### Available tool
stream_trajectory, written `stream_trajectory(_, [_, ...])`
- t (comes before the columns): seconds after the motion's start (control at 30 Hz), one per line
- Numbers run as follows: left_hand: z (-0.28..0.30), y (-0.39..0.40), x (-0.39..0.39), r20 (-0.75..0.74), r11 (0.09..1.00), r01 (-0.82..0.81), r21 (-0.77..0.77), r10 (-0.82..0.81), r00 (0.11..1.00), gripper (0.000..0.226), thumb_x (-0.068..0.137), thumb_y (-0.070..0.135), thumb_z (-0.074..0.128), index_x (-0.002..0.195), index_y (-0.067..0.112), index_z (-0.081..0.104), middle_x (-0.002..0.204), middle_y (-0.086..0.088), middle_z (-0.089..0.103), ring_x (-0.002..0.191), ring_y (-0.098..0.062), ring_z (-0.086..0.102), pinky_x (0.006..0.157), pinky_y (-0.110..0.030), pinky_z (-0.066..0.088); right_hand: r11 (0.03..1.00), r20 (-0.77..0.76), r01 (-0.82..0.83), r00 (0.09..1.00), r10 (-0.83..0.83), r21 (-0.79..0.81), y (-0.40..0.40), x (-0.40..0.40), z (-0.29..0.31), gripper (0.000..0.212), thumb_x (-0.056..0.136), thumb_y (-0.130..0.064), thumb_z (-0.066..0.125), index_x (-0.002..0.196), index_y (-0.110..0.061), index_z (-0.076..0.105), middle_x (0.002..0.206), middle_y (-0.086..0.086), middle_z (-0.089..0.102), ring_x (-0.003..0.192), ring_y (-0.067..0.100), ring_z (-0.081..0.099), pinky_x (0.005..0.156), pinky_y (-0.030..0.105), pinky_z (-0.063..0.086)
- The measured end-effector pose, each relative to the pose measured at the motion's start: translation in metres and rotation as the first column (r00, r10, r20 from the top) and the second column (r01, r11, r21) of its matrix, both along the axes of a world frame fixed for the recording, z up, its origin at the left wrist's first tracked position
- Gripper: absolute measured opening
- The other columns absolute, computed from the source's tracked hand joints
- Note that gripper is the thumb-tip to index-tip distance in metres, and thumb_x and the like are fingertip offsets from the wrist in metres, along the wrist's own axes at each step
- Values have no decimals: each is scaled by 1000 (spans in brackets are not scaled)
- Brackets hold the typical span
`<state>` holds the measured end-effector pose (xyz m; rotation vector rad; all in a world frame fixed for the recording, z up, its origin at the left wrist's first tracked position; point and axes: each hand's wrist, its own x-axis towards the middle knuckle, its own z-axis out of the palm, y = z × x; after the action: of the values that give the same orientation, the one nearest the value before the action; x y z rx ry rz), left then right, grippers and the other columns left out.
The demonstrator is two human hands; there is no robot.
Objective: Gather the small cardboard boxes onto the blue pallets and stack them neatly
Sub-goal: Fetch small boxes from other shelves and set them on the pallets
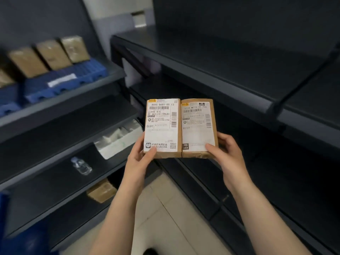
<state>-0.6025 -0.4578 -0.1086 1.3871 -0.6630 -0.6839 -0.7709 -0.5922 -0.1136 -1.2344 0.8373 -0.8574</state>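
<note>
Two boxes held side by side in mid-air between the racks, touching along their long edges, labels up. Left box (161,126) gripped at its near left corner by left hand (141,159): thumb pressed on the label, the other fingers curled underneath. Right box (198,127) gripped at its near right corner by right hand (226,153), thumb on top, the other fingers wrapped round the side edge. Both held over the gap above the tiled floor (165,218).

On the left rack's upper shelf (73,100), blue pallets (60,83) carrying three brown boxes (51,54) in a row, blurred. Below, a white tray (117,140); one shelf lower, a clear bottle (81,165) lying on its side; lower again, one more brown box (101,190). Right rack (220,67) dark.
</note>
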Motion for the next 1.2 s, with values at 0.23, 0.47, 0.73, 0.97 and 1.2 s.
stream_trajectory(0.23, [44,39,75,78,978,-184,-102,192,978,58,64,52,64,121,48,48,121,16,63,115,-5,58,95,-33,47,968,83,-212,971,224,-135,15,97,53,43,81,-12,68,120,-26,56,109,-15,65,107,4,60,86,24,52])
stream_trajectory(0.47, [81,93,154,148,908,-366,-205,399,905,69,64,53,63,130,39,46,121,13,63,114,-9,58,97,-40,47,908,159,-342,909,385,-244,49,199,94,45,80,-13,69,122,-24,56,113,-13,66,107,1,60,80,19,53])
stream_trajectory(0.73, [100,172,234,186,799,-535,-275,590,785,64,60,51,66,122,41,50,121,11,63,115,-11,57,99,-44,46,826,187,-470,822,538,-311,108,314,111,44,78,-14,71,119,-24,58,115,-9,66,109,6,60,88,27,50])
stream_trajectory(0.97, [101,223,286,139,733,-628,-262,673,727,83,57,51,68,135,30,45,127,6,60,120,-16,54,103,-52,40,770,168,-574,760,628,-279,152,385,111,43,78,-15,71,117,-27,58,113,-10,65,108,6,60,89,29,52])
stream_trajectory(1.2, [102,253,334,60,618,-731,-290,774,630,63,54,51,66,116,41,54,112,14,67,109,-8,60,96,-43,47,699,180,-690,675,715,-190,186,460,111,41,80,-13,68,109,-40,58,115,-10,66,110,10,60,98,42,48])
